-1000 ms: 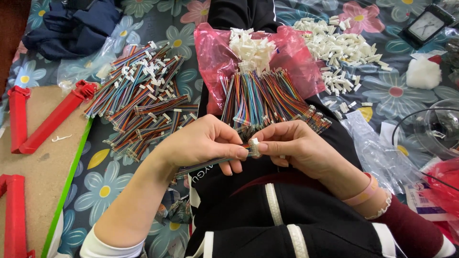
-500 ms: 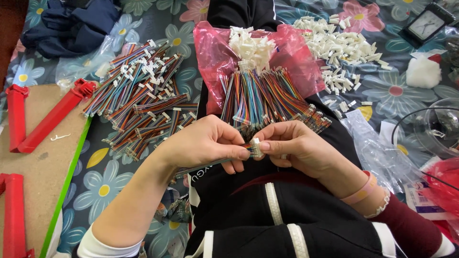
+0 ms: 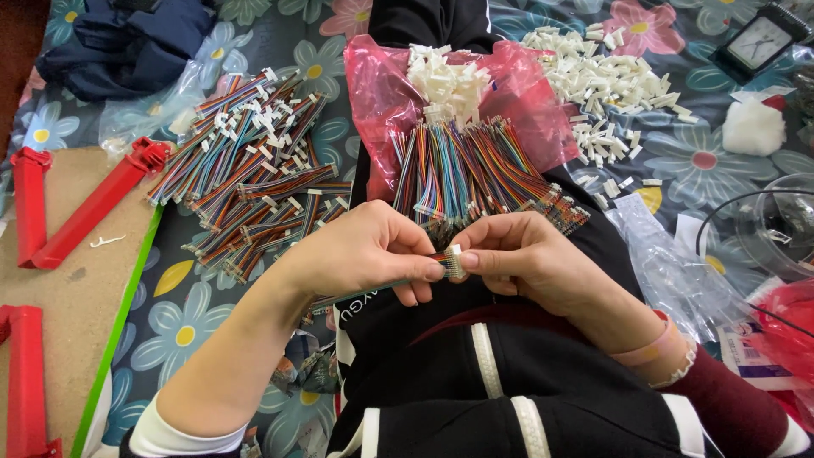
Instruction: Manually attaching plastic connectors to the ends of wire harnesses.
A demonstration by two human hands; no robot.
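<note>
Pinching a small multicoloured wire connector (image 3: pixel 450 261) between them, the left hand (image 3: pixel 360 250) and right hand (image 3: pixel 530 254) meet just below the pink bag (image 3: pixel 381 102), which holds loose coloured wire bundles (image 3: pixel 475 174) and white plugs (image 3: pixel 445 80); finished cables (image 3: pixel 246 170) lie left of it.

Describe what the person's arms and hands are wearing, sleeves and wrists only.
Both hands are bare, no gloves or rings visible. The left hand has a bare forearm with a white sleeve pushed up near the elbow. The right hand has a pink wristband, a pale beaded bracelet and a dark red sleeve.
</note>
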